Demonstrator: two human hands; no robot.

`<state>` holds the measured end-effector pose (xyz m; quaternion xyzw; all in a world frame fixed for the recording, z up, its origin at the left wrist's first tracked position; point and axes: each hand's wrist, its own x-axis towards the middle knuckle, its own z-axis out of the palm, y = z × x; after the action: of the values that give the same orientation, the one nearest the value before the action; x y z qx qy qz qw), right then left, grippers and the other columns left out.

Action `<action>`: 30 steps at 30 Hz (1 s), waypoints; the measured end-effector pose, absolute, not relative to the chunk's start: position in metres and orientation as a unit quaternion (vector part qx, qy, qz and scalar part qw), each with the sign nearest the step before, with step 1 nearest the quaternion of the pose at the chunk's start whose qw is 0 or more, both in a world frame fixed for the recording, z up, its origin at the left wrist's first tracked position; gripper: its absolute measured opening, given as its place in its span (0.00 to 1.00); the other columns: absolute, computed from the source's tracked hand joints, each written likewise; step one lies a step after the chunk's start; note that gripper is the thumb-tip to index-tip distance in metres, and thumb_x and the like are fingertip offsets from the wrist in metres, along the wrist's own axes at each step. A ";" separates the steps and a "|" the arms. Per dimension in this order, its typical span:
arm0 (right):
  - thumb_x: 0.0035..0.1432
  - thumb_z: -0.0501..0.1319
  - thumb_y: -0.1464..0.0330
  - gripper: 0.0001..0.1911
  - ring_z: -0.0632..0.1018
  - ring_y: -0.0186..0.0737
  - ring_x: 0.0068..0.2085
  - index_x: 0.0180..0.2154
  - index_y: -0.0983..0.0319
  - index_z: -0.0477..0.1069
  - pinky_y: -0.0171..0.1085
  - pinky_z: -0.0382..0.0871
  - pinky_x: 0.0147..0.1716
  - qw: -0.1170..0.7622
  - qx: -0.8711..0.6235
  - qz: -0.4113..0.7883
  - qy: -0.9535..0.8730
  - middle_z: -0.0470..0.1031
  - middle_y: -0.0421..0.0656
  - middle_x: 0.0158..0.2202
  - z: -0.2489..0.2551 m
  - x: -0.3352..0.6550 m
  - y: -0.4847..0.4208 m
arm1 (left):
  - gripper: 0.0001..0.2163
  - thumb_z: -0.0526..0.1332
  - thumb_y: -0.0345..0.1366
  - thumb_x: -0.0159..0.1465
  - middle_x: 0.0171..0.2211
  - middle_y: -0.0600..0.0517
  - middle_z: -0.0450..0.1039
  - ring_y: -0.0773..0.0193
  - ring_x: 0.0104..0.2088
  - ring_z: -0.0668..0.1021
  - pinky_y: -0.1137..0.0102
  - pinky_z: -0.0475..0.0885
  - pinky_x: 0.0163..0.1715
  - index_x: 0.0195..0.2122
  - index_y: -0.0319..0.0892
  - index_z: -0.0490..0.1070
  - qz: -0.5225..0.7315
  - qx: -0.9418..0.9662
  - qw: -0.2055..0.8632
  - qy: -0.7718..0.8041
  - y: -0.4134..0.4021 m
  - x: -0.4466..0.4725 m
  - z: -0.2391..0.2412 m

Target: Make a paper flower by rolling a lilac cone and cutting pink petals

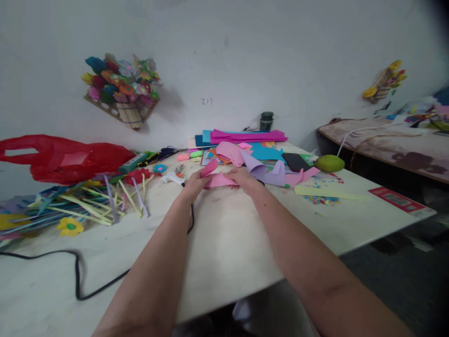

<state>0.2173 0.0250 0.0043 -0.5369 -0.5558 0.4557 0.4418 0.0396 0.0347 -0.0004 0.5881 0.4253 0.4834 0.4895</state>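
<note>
Both my arms reach forward over a pale table [224, 243]. My left hand [194, 184] and my right hand [245, 180] are closed on the two ends of a pink foam sheet piece [219, 179] that lies just above the tabletop. A curled pink flap [209, 167] sticks up beside my left fingers. Right behind my left hand lies a white glue gun [172, 178], its black cord [79, 276] trailing toward me.
Stacked coloured foam sheets [245, 136], lilac and pink scraps [270, 173], a black phone [295, 162] and a green fruit [329, 163] lie behind. At left are green and purple paper strips [101, 199], a yellow paper flower [70, 226] and a red plastic bag [66, 157]. Paper flower bouquets [121, 91] hang on the wall.
</note>
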 end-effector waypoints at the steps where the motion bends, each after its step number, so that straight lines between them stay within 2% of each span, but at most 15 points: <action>1: 0.56 0.62 0.69 0.13 0.67 0.30 0.15 0.21 0.62 0.65 0.30 0.54 0.14 0.442 -0.533 0.459 -0.556 0.69 0.38 0.14 0.005 0.217 0.024 | 0.18 0.64 0.30 0.48 0.28 0.52 0.73 0.67 0.25 0.71 0.74 0.68 0.21 0.43 0.39 0.77 0.469 0.604 0.484 0.425 0.033 0.040 0.002; 7: 0.59 0.56 0.70 0.15 0.67 0.30 0.14 0.20 0.63 0.67 0.30 0.53 0.12 0.445 -0.525 0.473 -0.551 0.71 0.40 0.14 0.008 0.214 0.021 | 0.21 0.63 0.24 0.48 0.35 0.50 0.77 0.67 0.26 0.71 0.76 0.66 0.21 0.44 0.42 0.80 0.429 0.661 0.438 0.433 0.026 0.044 0.008; 10: 0.59 0.57 0.70 0.13 0.67 0.30 0.13 0.22 0.63 0.68 0.29 0.51 0.11 0.448 -0.519 0.473 -0.553 0.71 0.40 0.14 0.007 0.214 0.021 | 0.20 0.64 0.25 0.49 0.33 0.50 0.77 0.67 0.25 0.70 0.76 0.65 0.20 0.45 0.42 0.80 0.426 0.659 0.432 0.445 0.026 0.045 0.008; 14: 0.57 0.61 0.70 0.12 0.67 0.28 0.13 0.22 0.63 0.66 0.28 0.53 0.11 0.451 -0.506 0.480 -0.557 0.72 0.39 0.16 0.005 0.216 0.022 | 0.18 0.65 0.39 0.55 0.27 0.50 0.74 0.64 0.25 0.71 0.74 0.64 0.19 0.46 0.39 0.79 0.442 0.631 0.435 0.467 0.030 0.043 0.004; 16: 0.58 0.61 0.70 0.13 0.67 0.28 0.13 0.22 0.63 0.66 0.28 0.53 0.12 0.450 -0.510 0.481 -0.554 0.73 0.39 0.16 0.004 0.217 0.023 | 0.20 0.64 0.46 0.57 0.30 0.47 0.76 0.64 0.26 0.72 0.73 0.66 0.20 0.46 0.37 0.78 0.472 0.589 0.455 0.473 0.034 0.041 0.001; 19: 0.59 0.61 0.70 0.12 0.69 0.29 0.15 0.23 0.63 0.66 0.28 0.54 0.12 0.449 -0.502 0.482 -0.560 0.72 0.39 0.16 0.000 0.218 0.027 | 0.20 0.63 0.48 0.58 0.36 0.44 0.77 0.62 0.29 0.75 0.73 0.69 0.23 0.44 0.37 0.78 0.522 0.534 0.488 0.453 0.038 0.038 -0.003; 21: 0.58 0.61 0.70 0.11 0.71 0.31 0.16 0.24 0.62 0.67 0.29 0.55 0.13 0.451 -0.495 0.483 -0.565 0.71 0.38 0.16 -0.002 0.219 0.029 | 0.18 0.61 0.48 0.60 0.33 0.44 0.77 0.62 0.29 0.76 0.73 0.69 0.24 0.41 0.38 0.78 0.532 0.512 0.508 0.442 0.040 0.038 -0.004; 24: 0.57 0.63 0.70 0.09 0.73 0.33 0.17 0.25 0.63 0.68 0.29 0.56 0.13 0.454 -0.490 0.479 -0.570 0.71 0.38 0.16 -0.005 0.219 0.031 | 0.17 0.60 0.48 0.62 0.27 0.45 0.75 0.64 0.24 0.74 0.74 0.66 0.19 0.37 0.38 0.78 0.528 0.500 0.522 0.447 0.041 0.039 -0.004; 30: 0.55 0.65 0.69 0.09 0.73 0.31 0.17 0.26 0.63 0.68 0.28 0.58 0.14 0.468 -0.471 0.468 -0.583 0.70 0.36 0.16 -0.004 0.220 0.029 | 0.15 0.67 0.46 0.55 0.23 0.48 0.72 0.66 0.20 0.70 0.73 0.62 0.15 0.31 0.37 0.75 0.535 0.486 0.516 0.460 0.040 0.042 -0.005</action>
<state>0.2200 0.0289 -0.0041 -0.4712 -0.5830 0.4683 0.4677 0.0415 0.0399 -0.0046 0.4859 0.4600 0.5349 0.5160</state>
